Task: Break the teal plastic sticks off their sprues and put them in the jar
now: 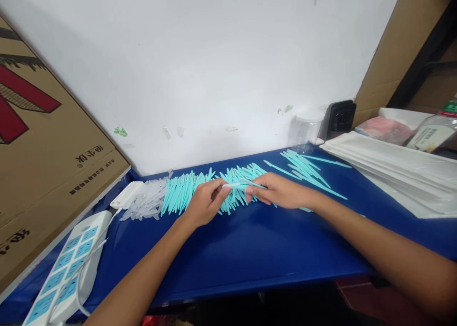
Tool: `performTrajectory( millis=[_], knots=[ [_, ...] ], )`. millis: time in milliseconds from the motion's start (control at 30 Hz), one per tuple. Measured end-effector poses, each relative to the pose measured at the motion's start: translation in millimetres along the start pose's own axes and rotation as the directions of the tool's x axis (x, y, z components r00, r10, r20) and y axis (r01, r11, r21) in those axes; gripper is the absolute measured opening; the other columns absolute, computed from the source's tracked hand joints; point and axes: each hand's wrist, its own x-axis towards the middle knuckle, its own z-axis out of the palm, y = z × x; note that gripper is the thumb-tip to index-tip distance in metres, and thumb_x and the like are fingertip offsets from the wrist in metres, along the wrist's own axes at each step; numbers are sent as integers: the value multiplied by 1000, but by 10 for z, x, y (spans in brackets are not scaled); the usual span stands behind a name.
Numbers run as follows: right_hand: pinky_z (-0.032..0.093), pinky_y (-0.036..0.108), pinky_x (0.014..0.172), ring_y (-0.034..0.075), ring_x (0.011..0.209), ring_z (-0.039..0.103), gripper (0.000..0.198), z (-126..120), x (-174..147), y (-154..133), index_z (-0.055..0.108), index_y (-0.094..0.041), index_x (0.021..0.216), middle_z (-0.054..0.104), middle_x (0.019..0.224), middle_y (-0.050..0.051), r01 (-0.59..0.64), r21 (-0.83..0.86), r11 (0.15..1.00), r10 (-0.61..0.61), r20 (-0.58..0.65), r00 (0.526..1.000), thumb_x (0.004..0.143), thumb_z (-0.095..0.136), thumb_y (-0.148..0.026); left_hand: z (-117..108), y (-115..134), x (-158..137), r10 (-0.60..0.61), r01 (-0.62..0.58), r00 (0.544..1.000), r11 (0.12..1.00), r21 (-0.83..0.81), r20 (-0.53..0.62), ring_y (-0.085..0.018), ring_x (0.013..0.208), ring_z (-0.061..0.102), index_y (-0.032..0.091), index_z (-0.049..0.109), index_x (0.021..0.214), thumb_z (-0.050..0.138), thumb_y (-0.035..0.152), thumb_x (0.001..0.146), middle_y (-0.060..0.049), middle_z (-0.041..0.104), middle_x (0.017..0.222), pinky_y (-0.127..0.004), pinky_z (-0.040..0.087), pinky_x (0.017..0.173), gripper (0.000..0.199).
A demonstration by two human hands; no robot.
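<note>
Between my two hands a slim teal stick, shaped like an eyebrow razor, lies nearly level, with a pale, whitish end piece (pixel 232 186) toward the left. My left hand (pixel 206 200) pinches that pale end between thumb and fingertips. My right hand (pixel 276 190) grips the teal handle, its fingers closed around it. Right behind the hands are dense rows of similar teal sticks (pixel 182 192), partly hidden by my fingers. Left of them is a heap of clear plastic pieces, likely caps (pixel 144 202). More teal sticks (pixel 307 169) lie loosely spread beyond my right hand.
A white power strip (pixel 67 269) with cables and a small white device (pixel 126 195) are at left, beside a cardboard box (pixel 53 140). Against the wall stands a clear jar (pixel 306 131). White bags (pixel 396 169) and a bottle (pixel 433 131) occupy the right of the blue table (pixel 228 259).
</note>
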Motion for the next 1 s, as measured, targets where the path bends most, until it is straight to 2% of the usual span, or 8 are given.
performTrajectory(
  millis=[100, 200, 300, 400, 633, 867, 933, 1000],
  knots=[
    [41, 26, 59, 13, 52, 49, 62, 72, -6, -38, 76, -16, 92, 52, 52, -3, 6, 53, 999, -10, 87, 996, 103, 44, -67, 55, 76, -25, 12, -10, 999, 999, -46, 32, -11, 57, 40, 18, 58, 76, 48, 46, 106, 3, 45, 63, -27, 31, 59, 42],
    [42, 26, 61, 14, 54, 51, 58, 95, -12, -53, 73, -17, 94, 53, 53, -4, -4, 74, 997, -5, 133, 991, 105, 42, -64, 93, 105, -31, -79, 87, 996, 978, -189, 48, -11, 55, 36, 19, 52, 69, 50, 51, 104, 4, 40, 60, -27, 29, 55, 48],
    [42, 28, 62, 14, 55, 51, 49, 113, -17, -63, 61, -19, 86, 53, 55, -5, -3, 65, 998, -4, 106, 994, 105, 45, -61, 103, 119, -30, -144, 176, 982, 936, -305, 122, -11, 52, 36, 18, 55, 70, 49, 54, 103, 4, 40, 58, -26, 29, 52, 49],
    [42, 28, 65, 14, 59, 51, 42, 144, -25, -79, 49, -22, 81, 55, 62, -5, 13, 40, 999, -16, 56, 998, 106, 47, -56, 108, 147, -31, -160, 211, 971, 920, -330, 176, -11, 53, 36, 18, 59, 74, 44, 55, 105, 4, 42, 58, -26, 30, 52, 50],
    [41, 28, 70, 15, 74, 54, 40, 153, -41, -116, 54, -20, 85, 60, 82, 0, 28, -28, 999, -28, -2, 1000, 110, 41, -49, 116, 157, -16, -142, 213, 963, 921, -327, 230, -11, 54, 35, 18, 54, 72, 44, 55, 105, 4, 41, 59, -25, 29, 52, 51],
    [40, 28, 65, 15, 63, 54, 41, 63, 2, -49, 50, -21, 78, 58, 69, -1, 71, -109, 991, -80, -81, 993, 109, 43, -49, -10, -4, 43, -180, 230, 969, 901, -367, 167, -10, 48, 34, 20, 45, 66, 50, 60, 101, 5, 37, 55, -25, 29, 48, 53],
    [38, 28, 64, 16, 62, 53, 40, -1, -4, -8, 51, -21, 80, 58, 69, -1, 52, -165, 985, -71, -114, 991, 109, 41, -47, -137, -101, 59, -222, 241, 970, 887, -393, 95, -10, 45, 34, 22, 41, 64, 50, 63, 100, 5, 36, 53, -26, 30, 47, 55],
    [37, 28, 63, 16, 61, 52, 40, -88, -14, 48, 50, -21, 79, 59, 69, 1, -26, -261, 965, -26, -196, 980, 110, 40, -45, -330, -235, 67, -281, 238, 957, 900, -364, -69, -11, 44, 33, 23, 37, 64, 47, 65, 100, 5, 33, 52, -27, 31, 47, 56]
  ],
)
